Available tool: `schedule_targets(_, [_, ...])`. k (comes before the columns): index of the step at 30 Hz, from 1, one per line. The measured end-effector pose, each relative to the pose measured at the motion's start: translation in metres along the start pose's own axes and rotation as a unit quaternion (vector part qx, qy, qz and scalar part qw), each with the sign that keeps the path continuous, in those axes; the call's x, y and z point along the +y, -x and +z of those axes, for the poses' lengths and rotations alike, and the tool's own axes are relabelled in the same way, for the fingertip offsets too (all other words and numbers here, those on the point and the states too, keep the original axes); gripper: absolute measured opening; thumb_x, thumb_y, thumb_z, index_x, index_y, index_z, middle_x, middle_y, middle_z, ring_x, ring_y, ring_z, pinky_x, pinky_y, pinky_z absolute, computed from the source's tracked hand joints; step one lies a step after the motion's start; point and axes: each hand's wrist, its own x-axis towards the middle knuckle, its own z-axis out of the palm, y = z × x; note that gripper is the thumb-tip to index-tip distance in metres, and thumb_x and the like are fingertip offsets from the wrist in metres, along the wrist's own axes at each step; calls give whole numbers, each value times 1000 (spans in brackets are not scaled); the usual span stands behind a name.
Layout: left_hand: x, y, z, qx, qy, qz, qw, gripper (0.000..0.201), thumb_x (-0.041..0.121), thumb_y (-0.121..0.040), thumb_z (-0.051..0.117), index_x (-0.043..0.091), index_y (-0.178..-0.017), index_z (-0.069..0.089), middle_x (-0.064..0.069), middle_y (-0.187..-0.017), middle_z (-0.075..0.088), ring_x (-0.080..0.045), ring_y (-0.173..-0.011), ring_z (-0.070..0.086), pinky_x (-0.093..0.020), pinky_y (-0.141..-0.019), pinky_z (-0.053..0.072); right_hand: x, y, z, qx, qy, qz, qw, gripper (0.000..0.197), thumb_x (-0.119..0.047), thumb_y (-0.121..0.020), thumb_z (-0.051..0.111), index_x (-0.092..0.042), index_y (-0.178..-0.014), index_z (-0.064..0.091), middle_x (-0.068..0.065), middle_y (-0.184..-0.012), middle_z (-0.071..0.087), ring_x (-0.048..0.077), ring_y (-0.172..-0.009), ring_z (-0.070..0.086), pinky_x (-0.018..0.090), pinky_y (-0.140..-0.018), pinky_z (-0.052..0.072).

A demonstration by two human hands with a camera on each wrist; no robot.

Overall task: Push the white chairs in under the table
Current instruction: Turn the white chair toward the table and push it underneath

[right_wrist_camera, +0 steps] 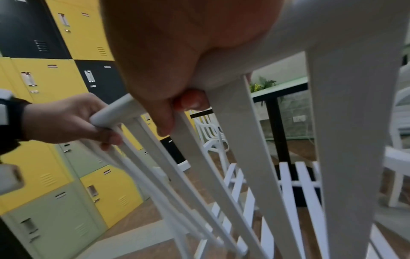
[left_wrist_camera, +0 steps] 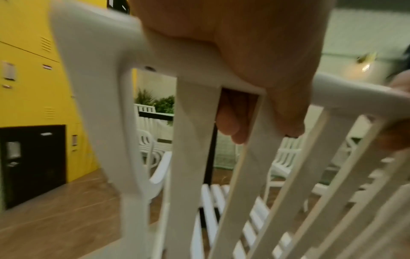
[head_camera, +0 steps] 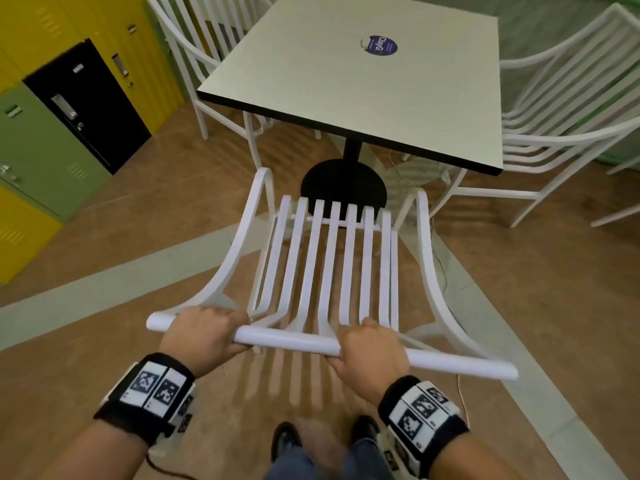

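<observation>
A white slatted chair [head_camera: 332,258] stands in front of me, its seat facing a square pale table [head_camera: 363,74] on a black pedestal [head_camera: 343,183]. The chair's front edge lies near the pedestal base, outside the tabletop's near edge. My left hand [head_camera: 204,336] grips the left part of the chair's top rail [head_camera: 287,339]; my right hand [head_camera: 370,355] grips the rail right of middle. In the left wrist view the left hand [left_wrist_camera: 255,57] curls over the rail [left_wrist_camera: 177,57]. In the right wrist view the right hand [right_wrist_camera: 168,57] wraps the rail, and the left hand [right_wrist_camera: 66,119] holds its far end.
Another white chair [head_camera: 194,53] stands at the table's far left, and one [head_camera: 568,109] at its right side. Yellow, green and black lockers [head_camera: 62,109] line the left wall. A thin cable [head_camera: 460,386] runs along the wooden floor at right. My shoes [head_camera: 287,441] are just behind the chair.
</observation>
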Motion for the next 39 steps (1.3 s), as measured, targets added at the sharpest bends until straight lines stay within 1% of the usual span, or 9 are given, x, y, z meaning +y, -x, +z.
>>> schedule_targets(3, [-16, -9, 0, -8, 11, -21, 1000, 45, 48, -62, 79, 33, -61, 37, 9, -47, 52, -12, -39, 37, -21, -44, 27, -9, -11, 2, -9, -8, 7, 1000, 39, -59, -88, 48, -22, -92, 57, 1, -83, 63, 16, -71, 45, 31, -60, 39])
schedule_targets(8, [-9, -9, -11, -32, 42, -41, 998, 30, 64, -70, 62, 35, -75, 54, 13, -68, 60, -6, -59, 54, -22, -51, 36, 22, 12, -4, 49, -59, 34, 996, 65, -87, -73, 33, -31, -95, 58, -10, -84, 61, 11, -75, 54, 29, -65, 49])
schedule_targets(12, [19, -17, -10, -42, 73, 22, 996, 67, 86, -64, 44, 38, -108, 58, 18, -97, 65, -3, -81, 60, -25, -73, 51, 48, 32, -5, -3, -45, 86, 995, 84, -92, -69, 16, -32, -107, 59, -10, -90, 63, 9, -77, 56, 28, -70, 49])
schedule_targets(16, [16, -27, -11, -104, 18, 53, 993, 60, 89, -70, 25, 35, -84, 44, 13, -79, 56, -4, -67, 53, -23, -66, 48, 39, 22, -4, -26, 1, 85, 996, 87, -92, -68, 5, -25, -81, 60, -6, -71, 61, 9, -62, 56, 28, -62, 50])
schedule_targets(19, [-4, -24, -9, -129, -14, 65, 989, 62, 90, -68, 21, 34, -80, 43, 12, -76, 57, -4, -66, 54, -21, -63, 44, 27, 15, 6, -60, 13, 91, 994, 98, -94, -63, -4, -24, -80, 63, -4, -69, 62, 10, -60, 59, 31, -63, 54])
schedule_targets(22, [-29, -18, -3, -130, -24, 71, 989, 69, 94, -63, 16, 33, -78, 46, 11, -79, 61, -5, -70, 57, -21, -62, 40, 4, 11, 9, -83, -7, 78, 994, 93, -93, -67, 1, -22, -77, 61, -3, -68, 61, 13, -60, 58, 31, -60, 52])
schedule_targets(25, [-46, -16, 2, -125, -20, 75, 989, 75, 96, -61, 14, 32, -77, 49, 10, -79, 63, -8, -72, 59, -26, -68, 48, -10, 9, 5, -78, -25, 71, 994, 81, -89, -72, 8, -23, -71, 54, -3, -66, 55, 16, -59, 55, 32, -58, 48])
schedule_targets(32, [-48, -17, 4, -105, 3, 46, 993, 75, 97, -59, 24, 32, -77, 55, 9, -69, 63, -7, -62, 59, -31, -64, 54, -16, 8, 9, -27, -59, 93, 994, 78, -90, -70, 12, -26, -74, 57, -5, -65, 59, 9, -58, 57, 31, -61, 54])
schedule_targets(39, [-61, -13, -1, -110, -23, 79, 991, 87, 96, -53, 6, 29, -77, 55, 9, -61, 53, -11, -61, 58, -32, -62, 53, -51, 1, 11, 15, -32, 138, 990, 77, -92, -69, 13, -29, -81, 56, -6, -68, 62, 9, -60, 58, 30, -60, 53])
